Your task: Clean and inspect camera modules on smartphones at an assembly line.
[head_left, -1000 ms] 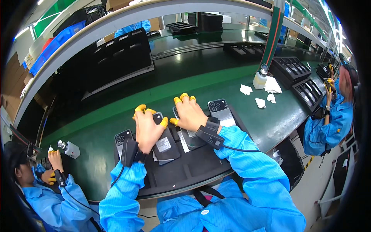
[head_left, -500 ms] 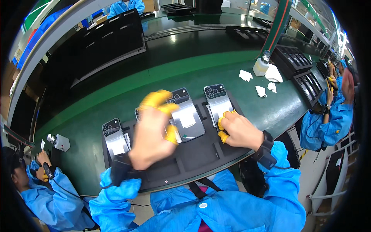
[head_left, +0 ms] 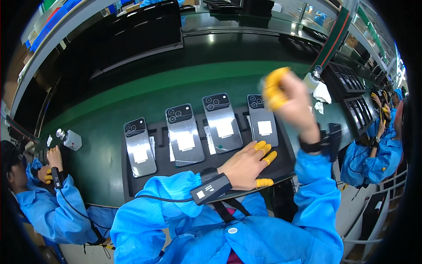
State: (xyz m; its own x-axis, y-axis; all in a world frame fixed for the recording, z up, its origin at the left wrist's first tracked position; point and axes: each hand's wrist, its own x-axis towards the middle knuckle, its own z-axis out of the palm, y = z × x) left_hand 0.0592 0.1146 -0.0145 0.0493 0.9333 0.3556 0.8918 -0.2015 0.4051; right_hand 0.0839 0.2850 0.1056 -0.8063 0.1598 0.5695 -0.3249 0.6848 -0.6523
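Observation:
Several grey phones lie back side up in a row on a black foam tray (head_left: 176, 175), each with a white label on its back. My left hand (head_left: 244, 167), in yellow finger cots, rests by the lower end of the rightmost phone (head_left: 264, 128), fingers spread and stretched out. Raised above that phone's upper right corner is my right hand (head_left: 290, 94), also in yellow finger cots. Its fingers are curled in and blurred; what they hold, if anything, cannot be made out. Beyond my reach leftward lie the third phone (head_left: 225, 128), the second phone (head_left: 186, 144) and the leftmost phone (head_left: 140, 155).
A dispenser bottle (head_left: 72, 140) stands left on the green bench (head_left: 96, 176); another bottle (head_left: 313, 80) and white wipes (head_left: 322, 93) lie at right. Black trays (head_left: 358, 112) hold phones farther right. Co-workers in blue sit at left and right. A dark panel (head_left: 145, 37) stands behind.
My left hand has moved right from above the middle phones to the rightmost one's lower end. My right hand has lifted off that phone, up and away. The view has shifted slightly.

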